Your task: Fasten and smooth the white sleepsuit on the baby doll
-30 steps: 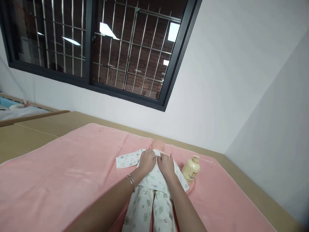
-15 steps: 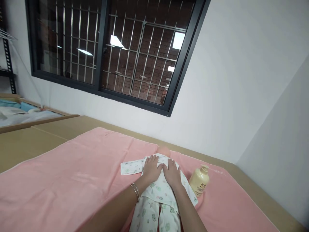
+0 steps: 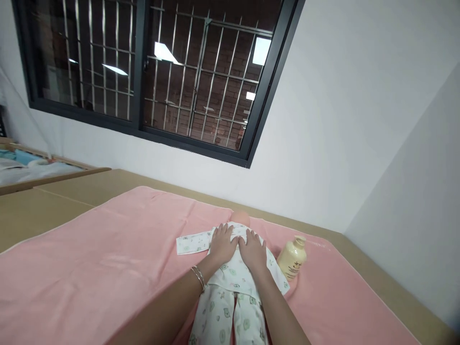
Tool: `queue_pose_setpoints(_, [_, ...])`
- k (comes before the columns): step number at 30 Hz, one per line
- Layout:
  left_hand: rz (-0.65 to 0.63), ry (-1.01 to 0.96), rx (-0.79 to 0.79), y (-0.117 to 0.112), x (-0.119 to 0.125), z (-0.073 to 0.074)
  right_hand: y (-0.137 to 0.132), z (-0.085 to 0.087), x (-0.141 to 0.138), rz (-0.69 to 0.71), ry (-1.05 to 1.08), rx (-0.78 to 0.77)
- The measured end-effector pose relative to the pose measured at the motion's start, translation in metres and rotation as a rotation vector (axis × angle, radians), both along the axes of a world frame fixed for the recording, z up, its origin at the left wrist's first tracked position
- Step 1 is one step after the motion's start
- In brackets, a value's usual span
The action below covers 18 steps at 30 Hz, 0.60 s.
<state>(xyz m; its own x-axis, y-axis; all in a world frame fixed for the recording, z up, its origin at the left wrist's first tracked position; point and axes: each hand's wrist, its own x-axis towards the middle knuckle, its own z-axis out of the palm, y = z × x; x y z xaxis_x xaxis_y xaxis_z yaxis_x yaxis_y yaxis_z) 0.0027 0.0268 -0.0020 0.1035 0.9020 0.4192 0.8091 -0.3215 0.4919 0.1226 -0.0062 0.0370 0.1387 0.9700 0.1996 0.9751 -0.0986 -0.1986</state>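
Observation:
A baby doll (image 3: 240, 218) in white printed pyjamas (image 3: 230, 306) lies on its back on a pink towel (image 3: 108, 268). My left hand (image 3: 222, 243), with a bracelet at the wrist, rests flat on the doll's chest with fingers stretched out. Beside it my right hand (image 3: 253, 250) lies flat on the chest too, fingers spread. One pyjama sleeve (image 3: 192, 242) stretches out to the left. Only the top of the doll's head shows past my fingers.
A cream lotion bottle (image 3: 292, 258) lies tilted on the towel just right of the doll. The towel covers a tan surface (image 3: 43, 206) against a white wall under a barred window (image 3: 151, 72). A wooden-framed cot (image 3: 43, 165) is at far left.
A second ago my fingers were pinching the pyjama top at the doll's neck; now both hands lie flat on the chest. The view shifted slightly.

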Motion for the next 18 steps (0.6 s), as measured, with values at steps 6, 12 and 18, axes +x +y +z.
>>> queue_pose_setpoints(6, [0.027,-0.015,-0.007,0.001,0.001,-0.002,0.001,-0.002,0.001,-0.015,0.016,-0.005])
queue_pose_setpoints(12, [-0.027,-0.018,0.022,0.000,0.000,0.002,0.009,0.005,0.012,0.118,0.105,-0.112])
queue_pose_setpoints(18, [-0.120,-0.011,0.143,-0.011,0.002,0.009,-0.006,0.008,-0.015,0.019,-0.111,0.038])
